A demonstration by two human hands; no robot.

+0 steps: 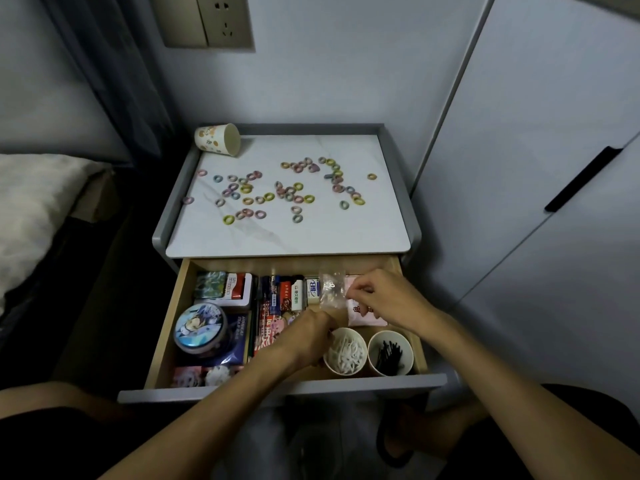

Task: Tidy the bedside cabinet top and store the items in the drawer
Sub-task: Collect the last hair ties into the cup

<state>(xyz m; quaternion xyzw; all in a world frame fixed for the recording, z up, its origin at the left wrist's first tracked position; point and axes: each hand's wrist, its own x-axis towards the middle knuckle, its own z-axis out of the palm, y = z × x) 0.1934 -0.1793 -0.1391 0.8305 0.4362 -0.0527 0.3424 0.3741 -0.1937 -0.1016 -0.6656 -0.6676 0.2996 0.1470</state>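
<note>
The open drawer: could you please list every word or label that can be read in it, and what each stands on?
"HONKAI STAR RAIL", sideways, on the dark blue box.
"IIB", as best I can tell, on the small white box.
Chinese characters on the green-and-white box, the red packet and the pink packet: too blurred to read.

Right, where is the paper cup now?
Head view: the paper cup lies tipped at the back left corner of the cabinet top, left of the hair ties.

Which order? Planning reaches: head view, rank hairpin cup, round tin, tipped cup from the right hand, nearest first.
1. Hairpin cup, in drawer by the right hand.
2. Round tin, drawer's left.
3. Tipped cup, cabinet top, back left.
</note>
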